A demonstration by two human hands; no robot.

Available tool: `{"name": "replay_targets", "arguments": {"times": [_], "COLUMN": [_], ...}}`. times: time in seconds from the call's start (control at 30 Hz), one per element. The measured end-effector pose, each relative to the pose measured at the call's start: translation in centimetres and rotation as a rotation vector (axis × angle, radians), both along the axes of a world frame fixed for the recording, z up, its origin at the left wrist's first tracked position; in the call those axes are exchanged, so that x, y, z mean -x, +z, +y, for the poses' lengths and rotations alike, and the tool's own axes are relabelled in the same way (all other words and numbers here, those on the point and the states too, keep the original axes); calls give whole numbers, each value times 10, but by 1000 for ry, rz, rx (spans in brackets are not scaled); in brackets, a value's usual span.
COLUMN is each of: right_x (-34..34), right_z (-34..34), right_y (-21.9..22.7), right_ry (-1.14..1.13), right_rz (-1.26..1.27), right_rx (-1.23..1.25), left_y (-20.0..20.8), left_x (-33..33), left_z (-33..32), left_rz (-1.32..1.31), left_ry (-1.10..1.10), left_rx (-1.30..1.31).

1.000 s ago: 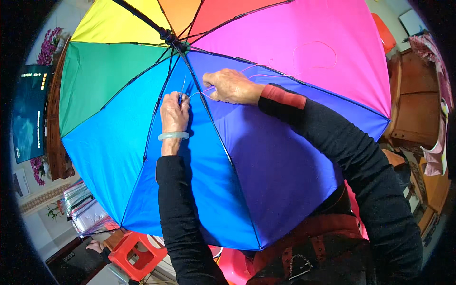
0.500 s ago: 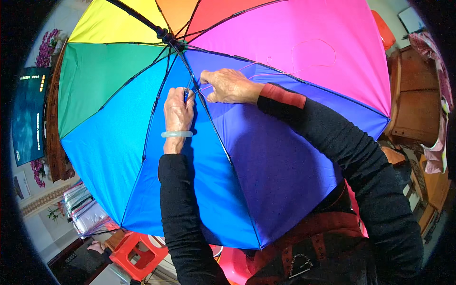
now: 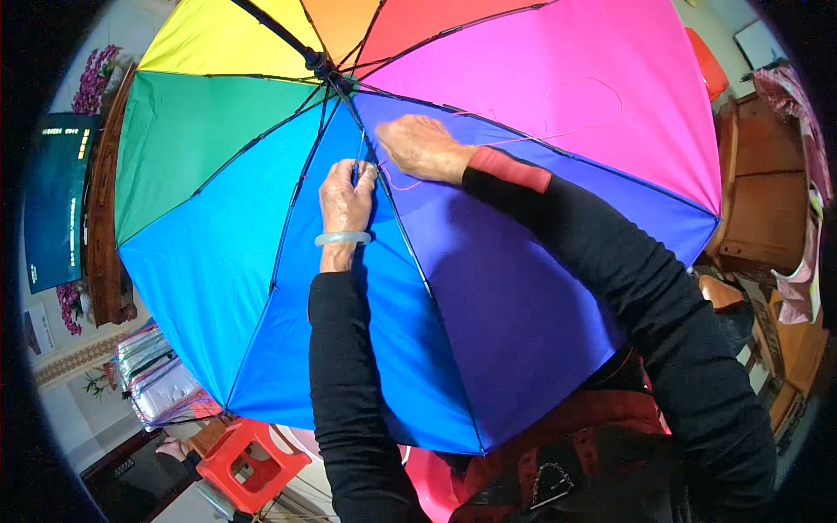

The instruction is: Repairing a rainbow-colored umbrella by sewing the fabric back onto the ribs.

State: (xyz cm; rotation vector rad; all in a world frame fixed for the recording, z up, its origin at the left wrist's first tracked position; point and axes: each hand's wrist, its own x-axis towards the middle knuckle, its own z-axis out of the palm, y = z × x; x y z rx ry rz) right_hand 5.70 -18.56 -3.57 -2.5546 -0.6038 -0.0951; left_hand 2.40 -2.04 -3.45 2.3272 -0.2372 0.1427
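Observation:
An opened rainbow umbrella (image 3: 523, 296) spreads in front of me, its inner side with the black ribs facing me. With fingers pinched together, my left hand (image 3: 346, 199) grips the umbrella beside a rib (image 3: 394, 209), on the blue panel below the hub (image 3: 321, 66). A thin dark-blue piece shows between its fingertips; I cannot tell whether it is cloth or a rod. My right hand (image 3: 425, 148), slightly blurred, is just to the right over the violet panel, fingers curled together. Whatever they pinch is hidden. A thin pink thread (image 3: 558, 136) runs beside this hand and loops over the pink panel.
The umbrella shaft (image 3: 275, 28) slants to the upper left. Below left stand a red plastic stool (image 3: 253, 466) and plastic-wrapped packs (image 3: 166, 383). At the far left is a screen (image 3: 59, 205) near purple flowers (image 3: 94, 83). Wooden furniture (image 3: 767, 183) stands at the right.
My right hand has drawn slightly away from the rib, its fingers now more curled. My left hand keeps its pinch. The whole umbrella has shifted a little in the picture.

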Motion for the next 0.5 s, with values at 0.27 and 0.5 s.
{"name": "replay_targets", "arguments": {"times": [0.27, 0.5], "right_x": [17, 2], "right_z": [-7, -36], "right_y": [24, 35], "right_ry": [-58, -50], "right_rz": [761, 733], "right_rx": [-558, -578], "left_y": [-1, -2], "left_x": [2, 2], "left_z": [2, -3], "left_rz": [-27, 69], "left_ry": [-1, 30], "left_rx": [-45, 120]}}
